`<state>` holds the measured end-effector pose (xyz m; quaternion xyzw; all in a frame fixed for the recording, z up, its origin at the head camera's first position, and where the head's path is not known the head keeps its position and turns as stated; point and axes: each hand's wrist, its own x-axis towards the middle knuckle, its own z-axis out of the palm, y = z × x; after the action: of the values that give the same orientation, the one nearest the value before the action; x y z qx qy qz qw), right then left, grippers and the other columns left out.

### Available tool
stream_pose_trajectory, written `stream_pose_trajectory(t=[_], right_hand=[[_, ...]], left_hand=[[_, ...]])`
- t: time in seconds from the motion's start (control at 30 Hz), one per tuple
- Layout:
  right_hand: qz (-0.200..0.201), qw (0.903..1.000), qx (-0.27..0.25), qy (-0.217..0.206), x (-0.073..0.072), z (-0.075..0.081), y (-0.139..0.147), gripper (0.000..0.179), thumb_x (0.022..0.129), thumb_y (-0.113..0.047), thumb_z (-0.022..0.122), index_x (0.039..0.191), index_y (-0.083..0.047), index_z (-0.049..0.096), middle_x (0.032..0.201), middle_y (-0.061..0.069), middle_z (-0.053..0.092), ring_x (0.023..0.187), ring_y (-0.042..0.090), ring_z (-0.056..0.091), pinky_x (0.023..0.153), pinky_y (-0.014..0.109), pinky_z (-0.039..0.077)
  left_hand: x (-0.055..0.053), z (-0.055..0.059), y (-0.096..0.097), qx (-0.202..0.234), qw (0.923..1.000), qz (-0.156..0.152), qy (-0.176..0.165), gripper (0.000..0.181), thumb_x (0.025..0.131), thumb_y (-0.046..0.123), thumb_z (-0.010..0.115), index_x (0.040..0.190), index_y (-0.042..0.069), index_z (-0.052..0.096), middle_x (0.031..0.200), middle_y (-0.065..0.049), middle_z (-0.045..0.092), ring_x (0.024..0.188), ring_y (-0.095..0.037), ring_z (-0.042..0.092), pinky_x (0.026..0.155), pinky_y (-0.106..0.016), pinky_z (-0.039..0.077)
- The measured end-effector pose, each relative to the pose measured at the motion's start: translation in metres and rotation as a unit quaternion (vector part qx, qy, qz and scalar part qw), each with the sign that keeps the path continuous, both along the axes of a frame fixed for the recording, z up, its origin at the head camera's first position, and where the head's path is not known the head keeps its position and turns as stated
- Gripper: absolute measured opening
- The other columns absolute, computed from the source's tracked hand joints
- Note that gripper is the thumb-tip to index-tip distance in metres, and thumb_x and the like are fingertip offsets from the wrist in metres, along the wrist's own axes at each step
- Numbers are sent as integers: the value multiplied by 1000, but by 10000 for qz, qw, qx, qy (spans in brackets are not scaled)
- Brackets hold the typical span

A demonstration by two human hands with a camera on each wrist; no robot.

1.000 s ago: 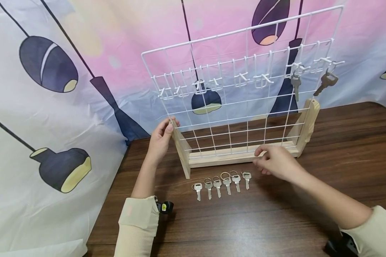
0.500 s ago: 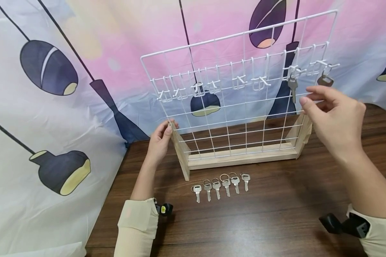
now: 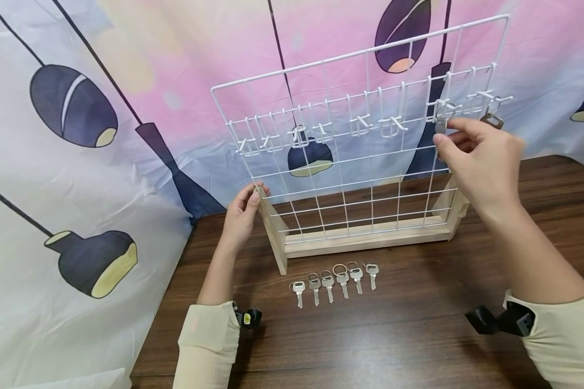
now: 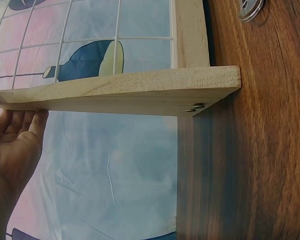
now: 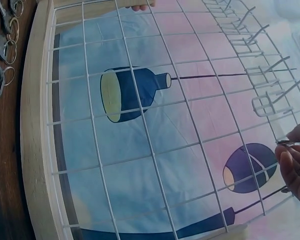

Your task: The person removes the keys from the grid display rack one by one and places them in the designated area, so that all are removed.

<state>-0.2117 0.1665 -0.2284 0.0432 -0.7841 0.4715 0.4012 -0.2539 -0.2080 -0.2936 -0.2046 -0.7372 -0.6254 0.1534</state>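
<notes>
A white wire grid rack point(image 3: 367, 237) with a wooden base and wooden side pieces stands on the table. My left hand point(image 3: 239, 216) grips the top of its left wooden side piece point(image 4: 140, 87), thumb in front and fingers behind. Up at the right part of the hook row, my right hand point(image 3: 489, 162) pinches a silver key point(image 3: 440, 126) whose ring is at a white hook. The fingers hide the key's lower part. Beside that hand another key point(image 3: 492, 120) hangs by its ring from the rightmost hook, partly covered by the hand.
Several silver keys with rings point(image 3: 342, 276) lie in a row on the dark wooden table point(image 3: 370, 335), in front of the rack's base. White hooks point(image 3: 360, 123) line the grid to the left of the right hand. A patterned cloth point(image 3: 175, 97) hangs behind.
My right hand has risen from beside the rack's base to the hooks, then shifted left and taken hold of the hanging key. The left hand stays on the side piece.
</notes>
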Motion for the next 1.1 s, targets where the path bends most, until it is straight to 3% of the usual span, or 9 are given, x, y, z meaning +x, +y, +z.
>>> stream_pose_trajectory(t=[0.1,0.23,0.43,0.6,0.73,1.1], right_hand=[[105,9997,-223,-50,0,1,0,27,82,-11,66,107,1,68,63,-29,51,54,-9,51,53,6,39],[335,9972,-646,-148,2,2,0,28,82,-7,64,108,4,66,61,-22,55,50,-5,52,50,7,41],[591,9922,-1082,-163,7,4,2,26,80,0,62,105,7,66,55,-17,56,44,-3,51,47,9,41],[672,9908,-1166,-116,10,5,3,25,79,2,63,103,5,67,54,-15,57,42,-2,52,46,9,42],[721,9902,-1198,-23,14,8,2,24,78,2,63,102,4,67,55,-14,57,42,-1,52,47,10,43],[572,9909,-1197,249,27,16,3,21,78,4,64,96,-4,70,55,-12,58,42,-1,54,46,10,44]], left_hand=[[-1,0,0,16,10000,-14,26,31,99,7,40,125,-9,46,113,-22,56,111,-25,52,96,-30,39],[-1,-1,0,49,10000,-40,30,32,99,7,41,125,-9,46,111,-15,58,111,-23,52,96,-31,38],[1,0,0,56,10000,-39,-6,33,99,7,40,126,-10,44,112,-17,57,112,-25,52,96,-30,38],[1,0,1,80,10000,-34,-4,32,99,7,41,126,-10,45,106,-1,59,113,-27,51,97,-30,38],[2,0,1,78,10000,-18,-5,32,99,7,41,126,-9,46,105,2,59,113,-27,51,97,-30,38],[1,0,0,53,10000,-38,-36,34,99,8,41,127,-12,43,113,-16,57,113,-25,51,97,-30,37]])
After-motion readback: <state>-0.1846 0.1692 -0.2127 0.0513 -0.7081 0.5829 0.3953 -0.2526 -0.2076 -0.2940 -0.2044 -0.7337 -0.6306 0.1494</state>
